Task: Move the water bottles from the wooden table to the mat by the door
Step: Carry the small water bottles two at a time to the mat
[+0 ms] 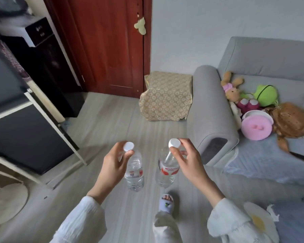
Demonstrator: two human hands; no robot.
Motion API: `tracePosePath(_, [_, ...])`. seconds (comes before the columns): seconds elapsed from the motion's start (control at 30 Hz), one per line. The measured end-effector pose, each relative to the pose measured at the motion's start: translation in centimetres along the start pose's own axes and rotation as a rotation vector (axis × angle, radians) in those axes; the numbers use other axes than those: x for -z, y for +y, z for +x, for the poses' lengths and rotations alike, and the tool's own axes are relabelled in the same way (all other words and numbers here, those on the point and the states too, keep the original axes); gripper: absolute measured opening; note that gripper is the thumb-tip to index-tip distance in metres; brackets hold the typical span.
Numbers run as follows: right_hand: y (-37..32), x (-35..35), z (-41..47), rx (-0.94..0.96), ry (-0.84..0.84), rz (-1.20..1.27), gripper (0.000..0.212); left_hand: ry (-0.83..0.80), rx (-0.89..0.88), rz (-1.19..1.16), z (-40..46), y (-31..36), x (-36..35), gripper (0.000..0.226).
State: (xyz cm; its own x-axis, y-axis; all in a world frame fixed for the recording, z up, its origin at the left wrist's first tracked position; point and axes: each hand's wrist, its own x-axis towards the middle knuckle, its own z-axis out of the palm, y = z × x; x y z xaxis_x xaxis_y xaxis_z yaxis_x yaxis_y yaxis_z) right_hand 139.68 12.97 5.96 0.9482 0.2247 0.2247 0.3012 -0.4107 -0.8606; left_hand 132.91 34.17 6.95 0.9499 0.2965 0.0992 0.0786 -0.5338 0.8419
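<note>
The left hand (112, 163) pinches the white cap of a clear water bottle (134, 172), with the thumb and the curled fingers closed round the neck. The right hand (188, 160) does the same with a second water bottle (167, 170), the one with the red label. Both bottles hang below the hands, a little tilted, over the pale plank floor (112, 123). I think they are held by the top because this grip lets each hand carry one bottle while the person walks, and the weight keeps each bottle hanging down. The two bottles are near each other but do not touch.

The wooden tabletop is not in view, so both bottles have left it. At 12 o'clock from the hands stands the red-brown door (109, 46). Just beside it, at about 1 o'clock, a beige thing with a flower pattern (165, 99) is between the door and the arm of the grey sofa (211, 111). It looks raised or draped, not flat, so I cannot tell if this is the mat. No other mat shows by the door.

One foot in a light slipper (167, 203) is at 6 o'clock, pointing toward the door, so the carry seems to be about half done. At 9 o'clock is a dark cabinet (21, 130). Soft toys (249, 102) lie on the sofa at 2 o'clock.

The next step, in my judgement, is to come closer, bend down and set both bottles upright. A grip on the cap alone lets a bottle swing, so lowering slowly is wise.
</note>
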Motion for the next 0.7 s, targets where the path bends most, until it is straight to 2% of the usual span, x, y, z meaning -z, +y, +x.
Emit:
tracePosePath(0.07, [1.7, 0.5, 4.4, 0.002, -0.028, -0.025, 0.046, -0.021, -0.007, 0.013, 4.4, 0.2, -1.7, 0.034])
tracePosePath(0.37, [6.4, 3.6, 24.9, 0.029, -0.142, -0.076, 0.052, 0.004, 0.019, 0.024, 23.6, 2.4, -6.8, 0.026])
tracePosePath(0.47, [7.9, 3.6, 31.0, 0.013, -0.149, -0.093, 0.046, 0.004, 0.014, 0.026, 29.8, 2.4, -8.0, 0.025])
tracePosePath(0.57, [9.7, 2.9, 37.2, -0.012, -0.143, -0.107, 0.031, -0.017, 0.002, 0.028, 36.4, 1.8, -9.1, 0.026])
tracePosePath(0.7, [12.5, 0.8, 45.3, -0.038, -0.136, -0.117, 0.028, -0.036, -0.016, 0.032, 45.7, 0.3, -10.1, 0.026])
